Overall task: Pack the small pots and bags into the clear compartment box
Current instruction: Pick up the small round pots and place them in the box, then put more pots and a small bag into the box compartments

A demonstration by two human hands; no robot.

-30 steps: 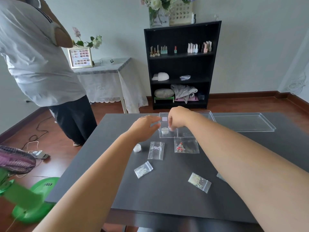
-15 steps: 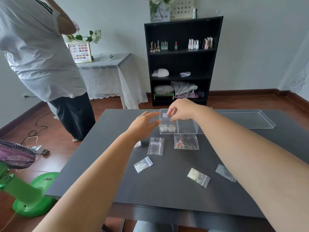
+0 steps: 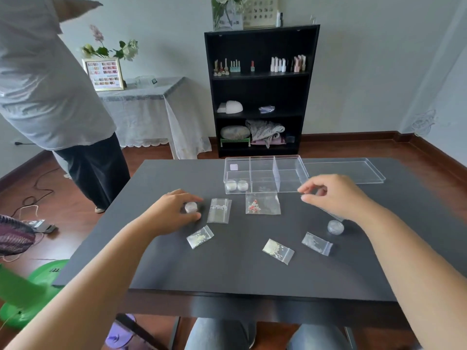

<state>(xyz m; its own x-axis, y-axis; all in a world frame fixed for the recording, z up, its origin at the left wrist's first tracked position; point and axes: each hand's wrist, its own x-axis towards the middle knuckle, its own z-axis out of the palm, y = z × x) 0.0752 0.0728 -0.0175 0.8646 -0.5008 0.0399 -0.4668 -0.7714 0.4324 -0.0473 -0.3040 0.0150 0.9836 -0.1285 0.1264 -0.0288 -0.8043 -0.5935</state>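
The clear compartment box (image 3: 290, 173) stands open at the far middle of the dark table (image 3: 227, 271), with two small white pots (image 3: 236, 185) in its front left compartment. My left hand (image 3: 174, 213) is closed around a small pot (image 3: 191, 207) on the table, left of a bag of white beads (image 3: 219, 210). My right hand (image 3: 333, 195) hovers empty, fingers loosely curled, above the table near the box's front right corner. Another small pot (image 3: 335, 227) lies below that hand. A bag with red bits (image 3: 262, 204) and three more bags (image 3: 278, 251) lie loose on the table.
The box's clear lid (image 3: 353, 170) lies flat to the right of the box. A person in a white shirt (image 3: 50, 92) stands left of the table. A black shelf (image 3: 260, 92) is behind, and a green fan (image 3: 22, 294) sits low left.
Both hands have drawn back from the box toward me. The left hand has dropped onto the small pot on the table; the right hand has swung right, leaving two pots in the box.
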